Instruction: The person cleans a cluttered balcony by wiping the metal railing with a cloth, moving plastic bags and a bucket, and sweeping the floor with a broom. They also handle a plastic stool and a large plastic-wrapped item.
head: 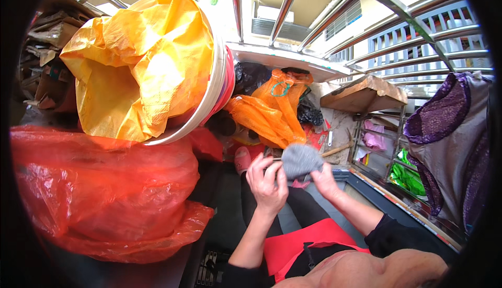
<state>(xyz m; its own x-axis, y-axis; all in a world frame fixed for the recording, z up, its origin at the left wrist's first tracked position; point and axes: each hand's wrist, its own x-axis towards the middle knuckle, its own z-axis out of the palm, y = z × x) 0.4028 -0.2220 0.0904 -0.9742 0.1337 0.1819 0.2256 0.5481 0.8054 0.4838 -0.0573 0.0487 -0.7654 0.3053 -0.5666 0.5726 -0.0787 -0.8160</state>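
My right hand (326, 179) grips the right edge of a blurred grey fabric piece (301, 161), which looks like a knitted item. At its left side is my left hand (268, 182), with the fingers raised and spread and nothing seen between them. Below both hands are my dark-clothed legs and a red cloth (310, 235) across my lap. Just beyond the grey piece lies an orange mesh bag (280, 105) with a green mark on it.
A bucket (213, 88) lined with a yellow woven sack (172, 60) stands at the upper left, above a large red plastic bag (113, 194). Flattened cardboard (51, 56) is at the far left. Metal bars (286, 3) run behind. A hammer (339, 149), a metal rack (396, 143) and hanging purple-grey clothing (451, 131) are to the right.
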